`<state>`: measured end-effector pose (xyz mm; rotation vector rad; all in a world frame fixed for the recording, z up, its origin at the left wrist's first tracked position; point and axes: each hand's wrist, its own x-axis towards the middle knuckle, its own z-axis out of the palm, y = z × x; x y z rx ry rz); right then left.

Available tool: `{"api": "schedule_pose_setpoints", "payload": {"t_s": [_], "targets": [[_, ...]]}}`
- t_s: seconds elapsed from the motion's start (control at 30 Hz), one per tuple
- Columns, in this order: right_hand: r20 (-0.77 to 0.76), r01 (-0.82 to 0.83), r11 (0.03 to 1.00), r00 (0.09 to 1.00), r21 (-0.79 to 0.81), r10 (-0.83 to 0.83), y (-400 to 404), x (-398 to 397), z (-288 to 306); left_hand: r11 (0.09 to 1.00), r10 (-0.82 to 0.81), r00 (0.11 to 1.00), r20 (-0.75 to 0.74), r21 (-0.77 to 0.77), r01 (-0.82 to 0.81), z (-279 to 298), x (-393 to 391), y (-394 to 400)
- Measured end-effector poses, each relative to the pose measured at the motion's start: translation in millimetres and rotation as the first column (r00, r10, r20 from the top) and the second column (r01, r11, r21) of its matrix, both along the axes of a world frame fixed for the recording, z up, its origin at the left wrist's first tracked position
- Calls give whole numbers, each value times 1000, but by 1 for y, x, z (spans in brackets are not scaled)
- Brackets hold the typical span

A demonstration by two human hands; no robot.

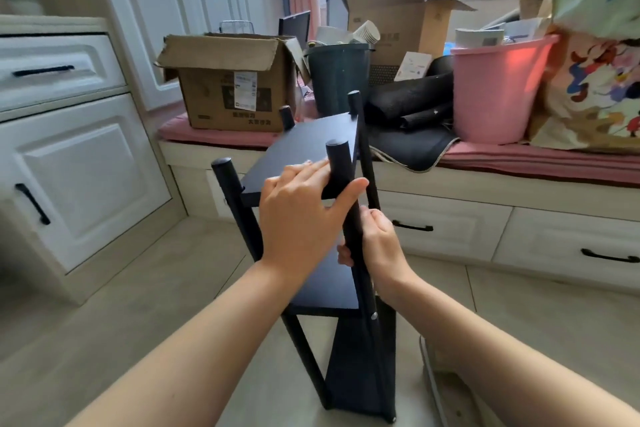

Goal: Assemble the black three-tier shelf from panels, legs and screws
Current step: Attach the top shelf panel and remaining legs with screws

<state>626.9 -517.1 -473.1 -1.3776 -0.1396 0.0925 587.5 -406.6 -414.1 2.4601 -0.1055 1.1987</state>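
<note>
The shelf [311, 288] stands on the floor [138, 305] in front of me, tilted, with three black panels fixed between four round legs. My left hand [301, 218] lies flat on the top panel [304, 152], fingers straight and together, with the thumb stretched out to the right across the near right leg [346, 204]. My right hand [377, 246] grips that same leg lower down, fingers curled round it from the right side, between the top panel and the middle panel [325, 288]. A screw head [373, 315] shows on the leg just below the middle panel. The other leg tops stick up above the top panel: near left [225, 173], far left [286, 116] and far right [354, 102]. Behind the shelf runs a window bench with a pink cushion [519, 156], crowded with a cardboard box [228, 87], a dark bin [337, 76] and a pink bucket [495, 90]. White cabinets [79, 163] stand at my left.
</note>
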Motion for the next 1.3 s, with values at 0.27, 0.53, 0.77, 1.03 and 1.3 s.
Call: {"api": "schedule_pose_setpoints", "payload": {"t_s": [0.27,0.53,0.77,1.03,1.3], "targets": [[36,-182,981,982,-74,185,72,-3,1,949,32,997,-66,-312,-51,-19,-22,82],[14,-287,920,954,-267,301,148,-28,-42,570,-134,981,-138,-821,-38,-90,-78,165],[-29,-391,819,908,-420,418,205,-48,-104,354,-118,979,-167,-928,-116,-176,-118,228],[-56,-421,634,857,-649,513,243,-66,-184,122,-136,956,-260,-962,-245,-265,-155,271],[-126,-469,510,813,-721,569,249,-70,-230,86,-173,930,-325,-945,-315,-327,-170,286]]}}
